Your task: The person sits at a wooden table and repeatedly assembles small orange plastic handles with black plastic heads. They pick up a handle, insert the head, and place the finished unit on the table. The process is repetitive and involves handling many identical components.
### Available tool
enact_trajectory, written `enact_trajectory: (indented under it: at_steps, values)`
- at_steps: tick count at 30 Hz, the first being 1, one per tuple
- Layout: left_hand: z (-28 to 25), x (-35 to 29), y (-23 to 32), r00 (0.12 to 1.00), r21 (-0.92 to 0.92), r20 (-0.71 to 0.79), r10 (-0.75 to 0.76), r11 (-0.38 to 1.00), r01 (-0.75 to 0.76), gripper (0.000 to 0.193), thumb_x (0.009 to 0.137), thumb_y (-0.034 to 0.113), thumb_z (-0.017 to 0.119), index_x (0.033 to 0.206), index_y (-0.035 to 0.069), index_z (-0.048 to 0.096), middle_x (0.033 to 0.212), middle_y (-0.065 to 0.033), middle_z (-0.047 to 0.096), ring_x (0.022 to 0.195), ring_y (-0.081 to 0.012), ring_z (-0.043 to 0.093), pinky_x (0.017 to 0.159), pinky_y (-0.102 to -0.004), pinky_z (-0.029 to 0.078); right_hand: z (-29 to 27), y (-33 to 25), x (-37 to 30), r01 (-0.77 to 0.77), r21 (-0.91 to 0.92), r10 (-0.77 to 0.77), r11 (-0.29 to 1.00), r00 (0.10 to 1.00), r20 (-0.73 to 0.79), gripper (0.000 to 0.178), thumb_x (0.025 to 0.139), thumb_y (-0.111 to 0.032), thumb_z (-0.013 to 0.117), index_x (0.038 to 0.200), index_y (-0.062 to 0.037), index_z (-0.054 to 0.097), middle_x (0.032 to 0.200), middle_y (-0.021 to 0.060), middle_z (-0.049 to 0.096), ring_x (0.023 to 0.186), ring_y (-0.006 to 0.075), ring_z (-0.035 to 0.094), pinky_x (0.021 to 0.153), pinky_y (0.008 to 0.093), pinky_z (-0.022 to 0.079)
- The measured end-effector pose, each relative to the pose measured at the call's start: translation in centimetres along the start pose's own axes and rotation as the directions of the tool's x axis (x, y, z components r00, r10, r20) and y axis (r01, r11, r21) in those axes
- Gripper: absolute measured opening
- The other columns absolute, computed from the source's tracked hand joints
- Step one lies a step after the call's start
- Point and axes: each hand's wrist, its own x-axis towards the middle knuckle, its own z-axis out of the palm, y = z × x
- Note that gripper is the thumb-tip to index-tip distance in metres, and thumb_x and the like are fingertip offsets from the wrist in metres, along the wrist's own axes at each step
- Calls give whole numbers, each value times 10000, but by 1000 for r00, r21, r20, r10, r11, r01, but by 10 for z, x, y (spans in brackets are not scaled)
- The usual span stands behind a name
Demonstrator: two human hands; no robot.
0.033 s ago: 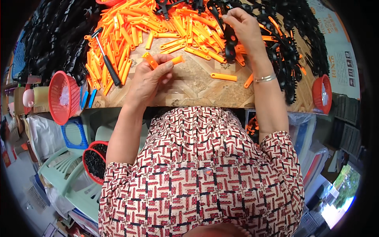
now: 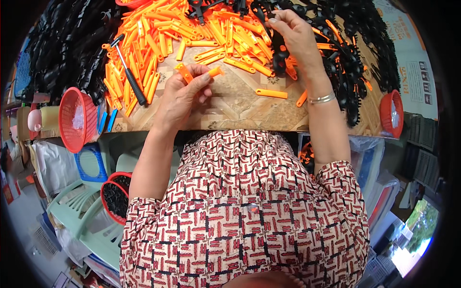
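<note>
1. Left hand (image 2: 185, 98): grasping orange plastic (image 2: 183, 73) between thumb and fingers, above the table (image 2: 240, 115). Ends show on both sides of the thumb; one piece or two, cannot tell.
2. Right hand (image 2: 298, 41): thumb and forefinger brought together at the black parts (image 2: 280, 53); whether they grip one, cannot tell. Metal bracelet (image 2: 322, 99) on this wrist.
3. Between the hands, nearer the table's front edge: a single orange handle (image 2: 272, 93), lying flat.
4. Beyond the hands: heap of orange handles (image 2: 156, 44). Hammer (image 2: 135, 85) lies against its left side, black grip toward the person.
5. Far left: dark pile (image 2: 67, 53); nearer, red basket (image 2: 72, 138), tilted, with blue pieces (image 2: 112, 120) just beside it.
6. Far right: second red basket (image 2: 387, 115), at the table edge.
</note>
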Motion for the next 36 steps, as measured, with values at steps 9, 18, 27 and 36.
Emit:
enact_trajectory:
  at_steps: [9,18,27,36]
  values:
    - [5,-7,22,916,450,58,396,809,-378,177,995,169,712,1136,72,665,865,31,669,669,-43,555,578,-205,431,45,-66,-50,-461,344,357,818,876,325,219,924,-123,770,1089,-1,691,723,-24,647,591,17,552,538,180,439]
    - [3,-6,34,758,744,329,563,341,-576,171,915,74,751,1083,67,721,916,-76,741,787,-159,698,703,-281,531,50,-70,-68,-409,158,325,899,863,387,226,857,-90,813,1044,25,763,742,-42,659,666,22,568,587,202,441]
    - [1,-8,37,759,748,414,503,288,-598,163,893,41,750,1055,44,730,922,-94,746,830,-219,732,730,-303,555,51,-74,-71,-181,-25,174,983,888,425,225,831,-195,795,1007,-56,777,736,39,714,662,65,627,646,247,492]
    - [4,-16,33,834,775,339,436,374,-510,117,892,11,727,1007,32,718,877,-99,734,774,-194,710,698,-301,533,53,-81,-76,70,-109,-13,992,892,451,152,824,-172,727,927,-61,733,722,117,688,631,240,678,610,333,510]
